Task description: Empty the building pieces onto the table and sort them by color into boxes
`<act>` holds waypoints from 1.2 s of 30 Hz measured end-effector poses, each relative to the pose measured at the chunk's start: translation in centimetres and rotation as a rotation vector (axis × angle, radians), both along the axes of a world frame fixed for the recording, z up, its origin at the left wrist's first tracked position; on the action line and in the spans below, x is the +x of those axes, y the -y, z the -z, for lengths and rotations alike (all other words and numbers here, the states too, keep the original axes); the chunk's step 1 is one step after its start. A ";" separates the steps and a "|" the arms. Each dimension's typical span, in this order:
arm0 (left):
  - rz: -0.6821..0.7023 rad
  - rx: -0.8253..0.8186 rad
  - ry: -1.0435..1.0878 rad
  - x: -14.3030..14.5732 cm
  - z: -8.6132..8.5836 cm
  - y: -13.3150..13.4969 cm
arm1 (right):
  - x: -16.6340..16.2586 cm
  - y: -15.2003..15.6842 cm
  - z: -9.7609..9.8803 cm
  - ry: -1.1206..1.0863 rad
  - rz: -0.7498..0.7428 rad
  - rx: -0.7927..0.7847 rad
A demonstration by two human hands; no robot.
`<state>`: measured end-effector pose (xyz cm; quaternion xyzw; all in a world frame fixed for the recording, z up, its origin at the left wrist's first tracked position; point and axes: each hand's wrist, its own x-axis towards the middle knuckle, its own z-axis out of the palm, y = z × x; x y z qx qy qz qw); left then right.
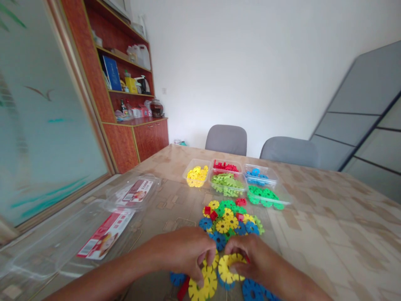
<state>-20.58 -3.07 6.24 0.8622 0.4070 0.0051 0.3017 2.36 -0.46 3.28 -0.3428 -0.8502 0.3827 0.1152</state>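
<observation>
My left hand (196, 248) reaches down over yellow notched discs (210, 281), its thumb and fingers apart. The thumb tip touches or hovers just above a disc; which, I cannot tell. Close beside it, my right hand (247, 255) is closed on a yellow notched disc (224, 267), the thumb lying across its face. A bit of red shows by the right fingers. Blue discs (253, 290) and a red piece (183, 289) lie under and around both hands. Beyond them spreads a mixed heap of yellow, blue, green and red pieces (231, 221).
Clear plastic containers hold sorted pieces: yellow (197, 175), red (225, 167), light green (228, 184), blue (257, 175) and green (265, 196). Transparent lids (59, 238) with labels (108, 234) lie at the left. Two grey chairs (226, 140) stand behind the table (322, 217).
</observation>
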 end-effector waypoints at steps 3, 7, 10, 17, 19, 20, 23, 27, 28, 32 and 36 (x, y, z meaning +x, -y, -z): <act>0.012 0.016 -0.042 0.1 -0.6 0.2 | 0.1 -0.2 0.2 0.003 0.012 -0.008; 0.079 0.080 -0.039 0.3 -0.5 0.5 | 0.2 -0.3 0.3 -0.002 0.016 -0.006; 0.152 0.123 -0.024 0.4 0.1 0.5 | 0.4 -0.2 0.1 0.007 0.021 -0.006; 0.113 -0.020 0.157 0.2 0.1 -0.4 | 0.6 -0.5 0.5 -0.111 0.046 -0.298; 0.000 -0.125 0.229 -0.1 -0.3 -0.7 | 0.6 -0.7 0.6 -0.173 0.056 -0.341; -0.057 -0.167 0.267 -0.1 -0.4 -0.8 | 0.6 -0.8 0.6 -0.198 0.057 -0.360; -0.188 -0.251 0.383 -0.1 -0.4 -1.1 | 0.4 -0.8 0.5 -0.249 0.070 -0.422; -0.273 -0.302 0.516 0.3 0.6 -1.4 | -0.1 -0.7 0.5 -0.329 0.090 -0.457; -0.281 -0.288 0.527 0.4 0.9 -1.4 | -0.2 -0.6 0.6 -0.344 0.093 -0.452; -0.290 -0.169 0.482 0.5 1.7 -1.5 | -0.8 -0.7 1.4 -0.407 0.100 -0.456; -0.292 -0.091 0.464 0.6 1.7 -1.5 | -1.1 -0.8 2.1 -0.512 0.093 -0.496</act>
